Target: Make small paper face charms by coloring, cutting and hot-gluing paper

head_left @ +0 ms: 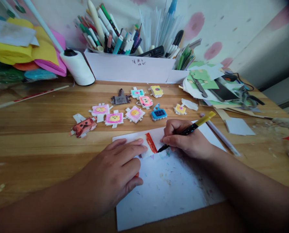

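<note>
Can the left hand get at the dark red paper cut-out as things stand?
Probably yes: nothing visible blocks the way from the left hand to the dark red cut-out, though that hand rests on the red-striped white piece.

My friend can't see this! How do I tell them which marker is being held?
Find the big white sheet on the wooden table. Over its upper part, the right hand holds a marker, tip down by a red strip. Unlike the pale stick lying nearby, it's black with a yellow end.
</note>
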`<state>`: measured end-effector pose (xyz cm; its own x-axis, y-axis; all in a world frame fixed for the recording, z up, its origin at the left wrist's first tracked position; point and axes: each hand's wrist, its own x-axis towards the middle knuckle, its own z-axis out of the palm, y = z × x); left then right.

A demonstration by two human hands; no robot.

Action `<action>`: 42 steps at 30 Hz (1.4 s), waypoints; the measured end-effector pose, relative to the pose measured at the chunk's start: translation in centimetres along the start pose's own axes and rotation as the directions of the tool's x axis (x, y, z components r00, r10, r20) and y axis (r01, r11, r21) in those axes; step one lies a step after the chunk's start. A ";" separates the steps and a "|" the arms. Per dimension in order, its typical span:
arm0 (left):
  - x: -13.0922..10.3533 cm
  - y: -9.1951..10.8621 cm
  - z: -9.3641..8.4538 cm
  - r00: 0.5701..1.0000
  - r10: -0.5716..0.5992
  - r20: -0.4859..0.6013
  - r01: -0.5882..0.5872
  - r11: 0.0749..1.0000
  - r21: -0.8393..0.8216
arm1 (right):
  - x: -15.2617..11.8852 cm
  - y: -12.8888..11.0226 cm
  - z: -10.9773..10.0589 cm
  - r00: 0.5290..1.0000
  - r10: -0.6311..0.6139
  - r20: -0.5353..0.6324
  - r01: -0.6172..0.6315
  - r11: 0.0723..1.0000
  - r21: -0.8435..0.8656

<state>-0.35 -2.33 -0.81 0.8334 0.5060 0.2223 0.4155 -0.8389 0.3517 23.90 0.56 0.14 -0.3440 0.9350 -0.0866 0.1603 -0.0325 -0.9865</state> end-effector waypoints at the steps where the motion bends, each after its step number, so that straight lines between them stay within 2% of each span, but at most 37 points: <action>1: 0.0 0.0 0.0 1.000 0.000 -0.005 0.000 1.000 -0.001 | 0.0 0.0 0.0 1.000 0.003 -0.002 -0.003 1.000 0.001; 7: 0.0 0.1 -0.1 1.000 -0.010 -0.003 0.010 1.000 -0.010 | 0.0 0.6 -0.2 1.000 0.000 -0.003 0.000 1.000 0.026; 9: 0.1 0.0 -0.3 1.000 -0.015 -0.004 0.015 1.000 -0.019 | 0.1 1.2 -0.2 0.995 -0.071 -0.066 0.077 0.992 0.095; 12: 0.4 -0.3 -0.7 0.999 0.008 0.037 -0.006 0.999 -0.044 | 0.4 1.7 -0.1 0.954 -0.222 -0.202 0.250 0.960 0.125; 13: 0.5 -0.5 -0.8 0.998 0.028 0.049 -0.025 0.998 -0.055 | 0.5 1.7 0.0 0.947 -0.261 -0.190 0.277 0.958 0.066; 15: 0.6 -0.8 -0.9 0.996 0.071 0.056 -0.067 0.996 -0.067 | 0.6 1.4 0.0 0.947 -0.311 -0.078 0.299 0.944 -0.136; 17: 0.7 -1.0 -0.9 0.995 0.091 0.048 -0.089 0.994 -0.059 | 0.5 1.0 0.0 0.948 -0.318 0.029 0.308 0.887 -0.343; 20: 0.7 -1.1 -0.9 0.999 0.049 0.013 -0.049 0.999 0.005 | 0.3 0.6 -0.1 0.944 -0.323 0.066 0.318 0.838 -0.444; 24: 0.7 -1.3 -1.2 0.995 -0.052 -0.081 0.061 0.991 0.123 | -0.2 0.8 -0.2 0.964 -0.266 0.030 0.260 0.907 -0.332; 26: 0.7 -1.2 -1.5 0.986 -0.065 -0.152 0.087 0.986 0.140 | -0.4 1.0 -0.1 0.959 -0.273 -0.069 0.258 0.950 -0.175; 29: 0.4 -0.5 -1.6 0.971 -0.028 -0.236 0.057 0.992 0.116 | -0.5 1.5 -0.1 0.947 -0.254 -0.195 0.271 0.960 0.066; 33: -0.1 0.6 -1.1 0.976 0.018 -0.218 0.003 0.995 0.096 | -0.1 2.0 -0.3 0.987 -0.100 -0.125 0.131 0.952 0.277; 35: -0.2 0.8 -0.8 0.976 0.012 -0.216 0.012 0.994 0.108 | 0.1 2.0 -0.3 0.988 -0.102 -0.113 0.133 0.939 0.318; 38: -0.2 0.6 -0.6 0.976 -0.011 -0.219 0.046 0.987 0.156 | 0.3 2.1 -0.1 0.981 -0.121 -0.154 0.162 0.942 0.294; 42: -0.1 0.5 -0.8 0.985 -0.103 -0.138 0.124 0.981 0.152 | 0.3 2.0 0.2 0.973 -0.117 -0.201 0.168 0.950 0.263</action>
<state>-0.47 -2.65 0.11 0.7280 0.6125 0.3080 0.5659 -0.7905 0.2344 23.91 0.74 -1.88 -0.1673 0.9842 0.0588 -0.1494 0.0336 -0.9882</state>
